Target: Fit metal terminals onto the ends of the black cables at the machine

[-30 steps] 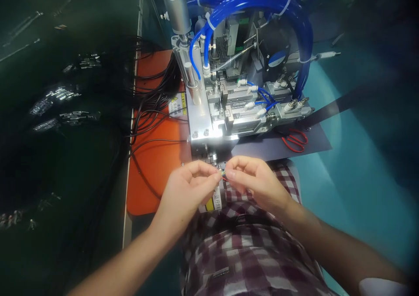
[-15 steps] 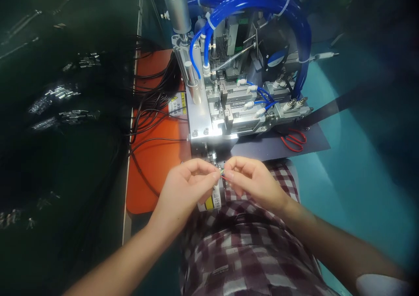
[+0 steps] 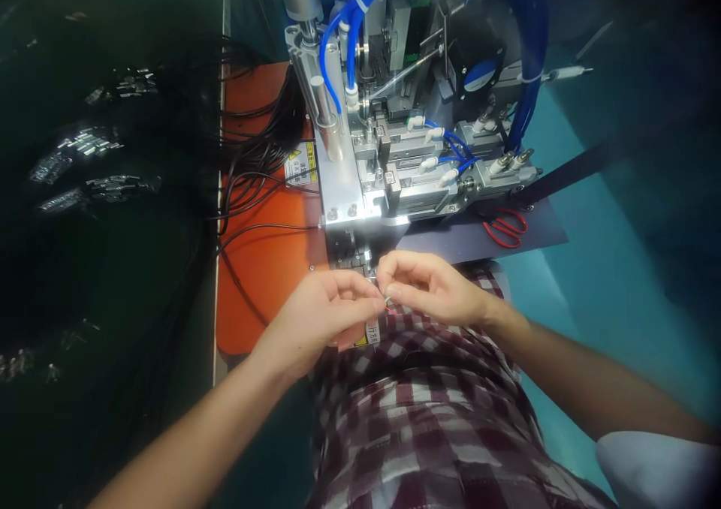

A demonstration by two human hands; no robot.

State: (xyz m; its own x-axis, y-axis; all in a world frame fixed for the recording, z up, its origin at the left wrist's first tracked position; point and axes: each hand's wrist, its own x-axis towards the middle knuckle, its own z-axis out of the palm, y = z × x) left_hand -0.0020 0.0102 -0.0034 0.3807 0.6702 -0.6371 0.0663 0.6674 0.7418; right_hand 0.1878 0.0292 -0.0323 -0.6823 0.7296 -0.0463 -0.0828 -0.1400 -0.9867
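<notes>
Thin wires (image 3: 387, 299): 2-sided pinch.
My right hand (image 3: 436, 287) has moved closer to my left hand (image 3: 321, 317); both pinches grip the wires between them, near the machine (image 3: 341, 194). Handling appears unfinished.

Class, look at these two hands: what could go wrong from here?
1. The left hand and right hand pinch fine wires, so a strand might slip or bend.
2. The hands appear close to the metal machine, so a knuckle could knock it.
3. Black cables lie bunched on the orange surface and might tangle.
</notes>
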